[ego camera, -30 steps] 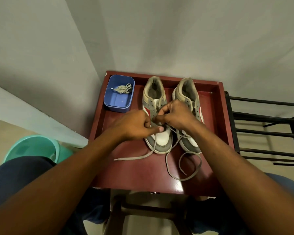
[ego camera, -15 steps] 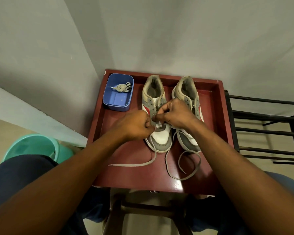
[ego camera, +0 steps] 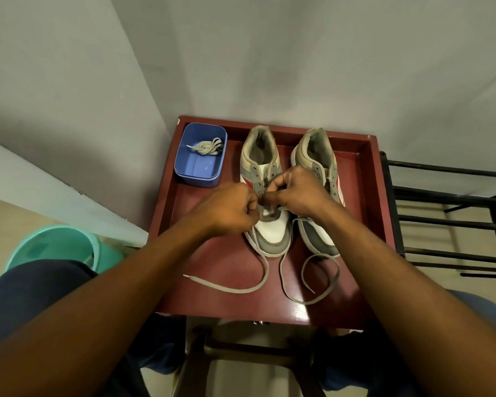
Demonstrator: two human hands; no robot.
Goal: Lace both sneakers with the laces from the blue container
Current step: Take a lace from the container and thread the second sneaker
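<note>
In the upper left of the tray [ego camera: 364,173], the blue container [ego camera: 200,167] holds the second lace [ego camera: 206,147]. At centre, the left hand [ego camera: 229,209] and right hand [ego camera: 297,190], both fisted, pinch the lace [ego camera: 241,290] at the left sneaker [ego camera: 265,196]'s lower eyelets. The loose ends trailing toward the frame's bottom could snag or pull uneven, I judge; the right sneaker [ego camera: 318,156] waits unlaced.

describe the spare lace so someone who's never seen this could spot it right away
Find the dark red table in the corner of the grey walls, then the blue container at its far left, beside the sneakers. The spare lace is the small grey bundle inside it, against the far wall; unlike the lace trailing loose over the table's near edge, it is coiled up and untouched.
</note>
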